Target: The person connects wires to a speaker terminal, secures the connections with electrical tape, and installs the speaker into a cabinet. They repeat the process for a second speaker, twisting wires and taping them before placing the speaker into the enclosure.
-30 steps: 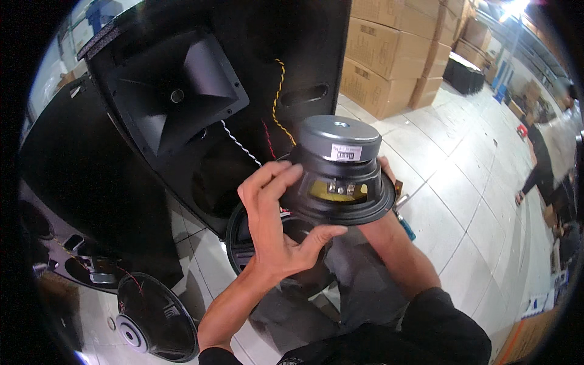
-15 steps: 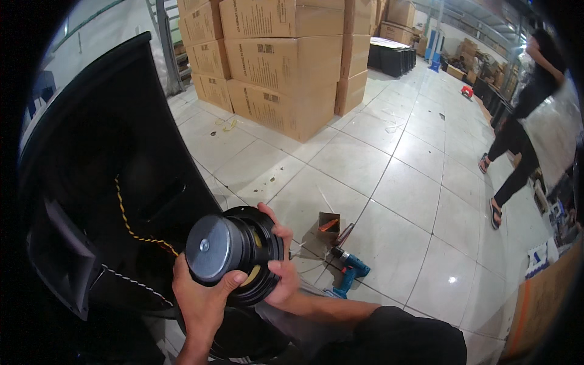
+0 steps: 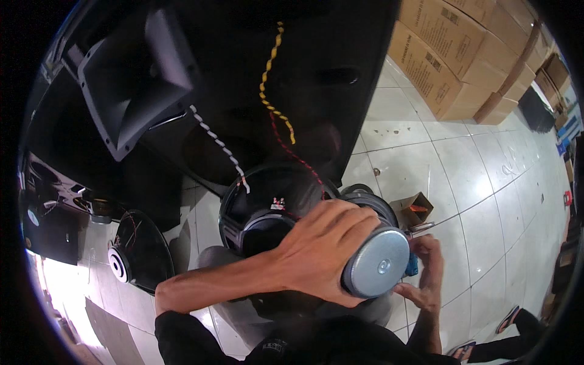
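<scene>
My left hand (image 3: 331, 249) is closed around a speaker driver (image 3: 384, 263), its round silver magnet facing up toward me. A black rim (image 3: 371, 199) shows beyond my knuckles; whether it belongs to this driver I cannot tell. My right hand (image 3: 427, 274) is beside the magnet, fingers curved and apart, with a blue part of the cordless drill (image 3: 413, 264) showing between them. A large black woofer (image 3: 240, 210) lies before me, partly hidden under my left hand. White twisted wire (image 3: 216, 141) and red-black wire (image 3: 289, 150) reach down to it. Yellow-black twisted wire (image 3: 265, 76) hangs above.
The open black speaker cabinet (image 3: 353, 36) fills the far side, with a horn (image 3: 131, 91) by it. Another woofer (image 3: 146, 255) stands at left. A small open box (image 3: 420, 207) sits on the tiles. Stacked cartons (image 3: 450, 61) rise far right; a person's feet (image 3: 465, 350) show lower right.
My view has swung left and down. Both hands were on the driver; now the left grips it from above, and the right has its fingers spread beside it.
</scene>
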Demonstrator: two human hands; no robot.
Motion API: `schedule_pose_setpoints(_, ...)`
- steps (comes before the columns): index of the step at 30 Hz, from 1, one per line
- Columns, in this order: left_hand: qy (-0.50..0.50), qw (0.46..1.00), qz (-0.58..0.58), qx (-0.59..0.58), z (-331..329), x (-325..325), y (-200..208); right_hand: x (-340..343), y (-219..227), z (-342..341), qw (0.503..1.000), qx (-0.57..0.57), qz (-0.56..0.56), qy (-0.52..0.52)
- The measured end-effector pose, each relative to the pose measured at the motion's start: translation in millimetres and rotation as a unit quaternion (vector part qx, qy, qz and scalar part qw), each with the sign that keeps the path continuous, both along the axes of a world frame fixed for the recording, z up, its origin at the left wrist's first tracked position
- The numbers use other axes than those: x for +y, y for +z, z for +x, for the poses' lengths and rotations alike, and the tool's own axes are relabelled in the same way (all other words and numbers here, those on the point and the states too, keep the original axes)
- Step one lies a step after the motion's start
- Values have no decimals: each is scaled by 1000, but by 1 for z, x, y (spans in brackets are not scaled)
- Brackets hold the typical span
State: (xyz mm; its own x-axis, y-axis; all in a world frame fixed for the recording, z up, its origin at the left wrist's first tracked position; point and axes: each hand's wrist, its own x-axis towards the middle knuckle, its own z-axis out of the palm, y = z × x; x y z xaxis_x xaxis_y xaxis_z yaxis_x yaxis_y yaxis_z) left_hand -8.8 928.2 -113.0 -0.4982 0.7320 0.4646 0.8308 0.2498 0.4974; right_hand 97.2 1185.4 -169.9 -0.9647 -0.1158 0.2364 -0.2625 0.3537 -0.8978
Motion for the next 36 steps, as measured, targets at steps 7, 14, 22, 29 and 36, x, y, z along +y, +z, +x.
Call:
schedule_pose_setpoints(7,-97,995,-11,29,-14,-34,-13,-60,17,-8,977,110,176,47)
schedule_pose_setpoints(14,-75,991,-91,61,-26,-65,-9,-117,25,-37,936,181,302,10)
schedule_pose_setpoints(22,218,943,181,-173,-69,-79,-20,-114,16,-49,906,278,313,-68)
schedule_pose_setpoints(29,328,860,252,-298,-135,-39,-53,-106,35,-47,938,174,290,-79)
schedule_pose_setpoints(36,160,814,304,-468,-78,-57,-48,-104,17,-14,936,113,326,-69)
